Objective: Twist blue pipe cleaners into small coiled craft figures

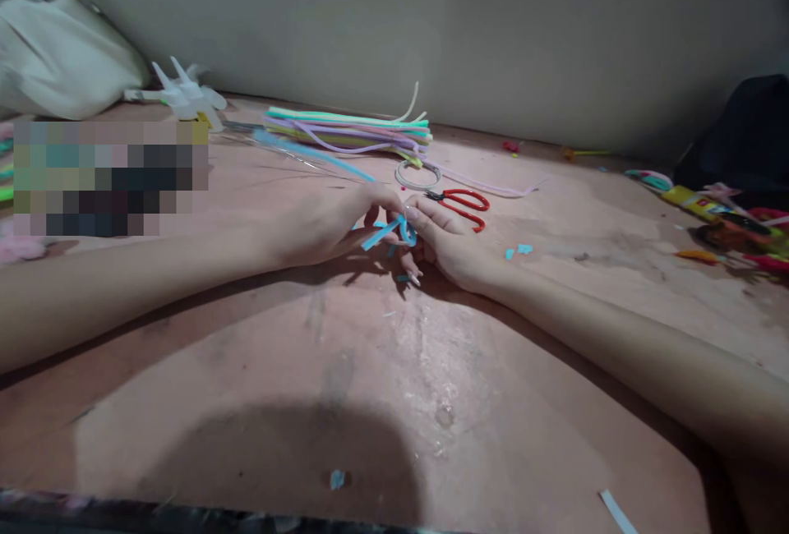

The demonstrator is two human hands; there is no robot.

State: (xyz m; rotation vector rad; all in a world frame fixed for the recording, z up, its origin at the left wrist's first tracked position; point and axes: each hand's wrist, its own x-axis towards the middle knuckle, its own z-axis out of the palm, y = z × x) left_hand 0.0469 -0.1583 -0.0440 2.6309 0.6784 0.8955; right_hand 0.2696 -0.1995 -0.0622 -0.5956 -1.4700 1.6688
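My left hand (363, 218) and my right hand (440, 246) meet over the middle of the table. Between their fingertips is a blue pipe cleaner (405, 230), bent into a small loop with a straight end pointing left. Both hands pinch it closed, the right thumb pressing near the top of the loop. Fingers cover part of it. Just behind my right hand lie red-handled scissors (467, 204), partly hidden by the fingers. Beyond them rests a pale wire ring (419, 176). Small blue scraps (523, 249) lie right of my right hand.
A bundle of pastel pipe cleaners (351, 130) lies near the wall. White-tipped glue bottles (188, 94) and a white bag (67, 53) stand at the back left. Coloured craft pieces (740, 230) and a dark bag (740, 140) are at the right. A pale strip (616, 511) lies near the front edge.
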